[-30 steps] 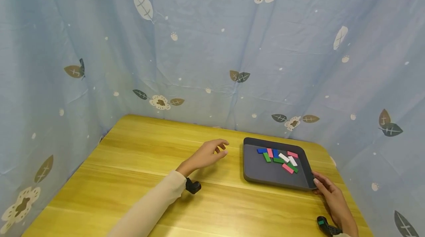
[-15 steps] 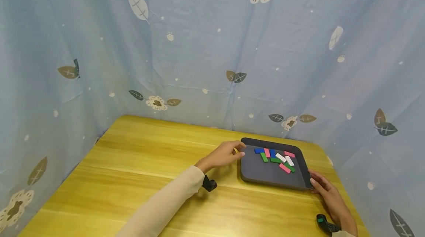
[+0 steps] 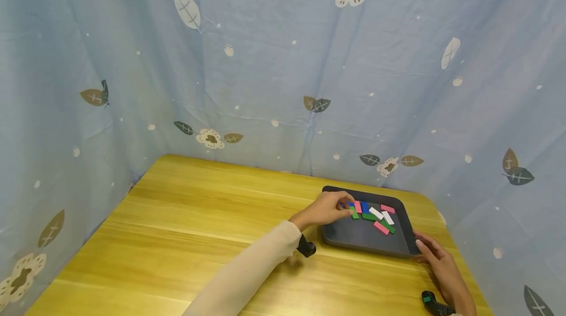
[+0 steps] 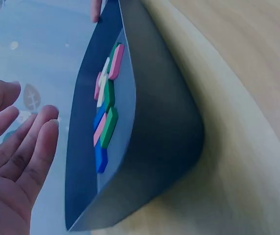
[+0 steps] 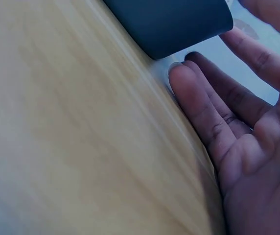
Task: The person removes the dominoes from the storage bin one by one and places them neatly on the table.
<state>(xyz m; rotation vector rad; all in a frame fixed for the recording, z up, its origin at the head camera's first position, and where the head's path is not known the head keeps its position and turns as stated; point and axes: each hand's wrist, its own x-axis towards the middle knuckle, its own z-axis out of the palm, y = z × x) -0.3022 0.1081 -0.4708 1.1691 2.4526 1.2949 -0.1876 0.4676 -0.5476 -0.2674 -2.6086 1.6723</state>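
Observation:
A dark grey tray (image 3: 345, 233) holds several small flat blocks, among them a pink block (image 3: 382, 228), a white block (image 3: 388, 217) and a green block (image 3: 355, 214). My left hand (image 3: 325, 209) hovers over the tray's left side, its fingertips near the leftmost blocks and partly covering a blue one. In the left wrist view, the left hand (image 4: 17, 166) has its fingers spread with nothing between them. At the near right corner, my right hand (image 3: 444, 269) grips the tray's rim, thumb over the edge. The right wrist view shows its lower fingers beside the tray's outer wall (image 5: 179, 24).
A yellow wood-grain table (image 3: 190, 208) carries the tray near its far right corner. Blue curtains (image 3: 261, 60) with printed leaves and flowers hang along the back and both sides. Black wrist devices, such as the left one (image 3: 306, 246), sit under the wrists.
My left hand has moved right from beside the tray, across its left rim and over the blocks. The right hand stays at the tray's corner, and the blocks lie as before.

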